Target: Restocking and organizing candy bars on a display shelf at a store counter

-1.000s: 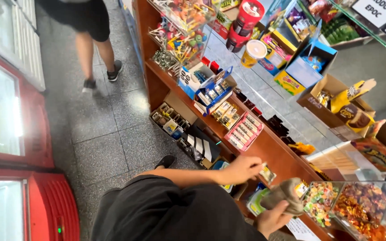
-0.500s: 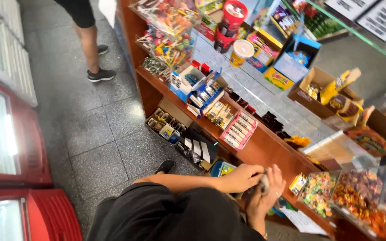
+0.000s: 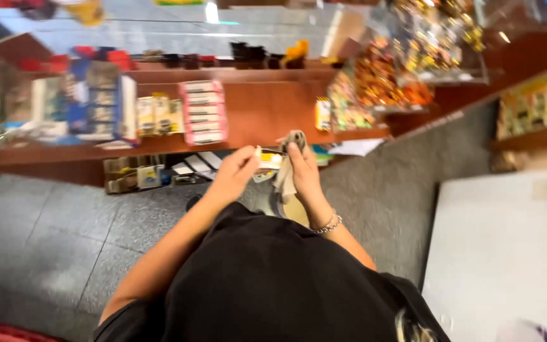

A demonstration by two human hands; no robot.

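My left hand (image 3: pixel 234 172) holds a small yellow and white packet (image 3: pixel 268 158) in front of me, level with the low wooden shelf (image 3: pixel 254 114). My right hand (image 3: pixel 303 170), with a bracelet at the wrist, grips a crumpled grey cloth (image 3: pixel 284 177) that hangs down between the two hands and touches the packet. Both hands sit close together above my black top. The view is blurred.
Pink boxes (image 3: pixel 202 111), blue and yellow packs (image 3: pixel 106 104) and clear sweet containers (image 3: pixel 381 88) line the wooden shelf. Small boxes (image 3: pixel 140 174) stand on the lower shelf. A white surface (image 3: pixel 508 253) lies at right. The floor is grey stone tile (image 3: pixel 45 240).
The view has swung round so the shelves now run across the top. My left hand has taken a small packet from the shelf and my right hand has brought the cloth against it.
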